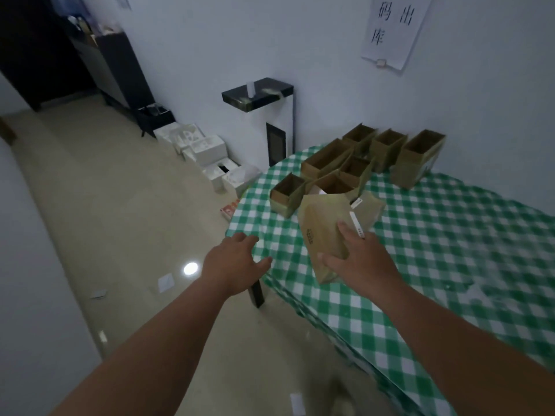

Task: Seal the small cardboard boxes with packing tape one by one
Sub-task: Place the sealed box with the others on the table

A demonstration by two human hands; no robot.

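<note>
My right hand (360, 259) grips a small closed cardboard box (327, 232) tilted above the left part of the table (435, 265), thumb on its top face and fingers under its near end. My left hand (237, 261) hovers open with spread fingers just off the table's left edge, holding nothing. Behind the held box stand several open cardboard boxes (327, 157), some with white labels. No tape roll is visible.
The round table wears a green-and-white checked cloth. White foam boxes (207, 151) sit on the floor by the wall at left. A white cabinet with a dark top (258, 91) stands behind the table. A paper sign (393, 28) hangs on the wall.
</note>
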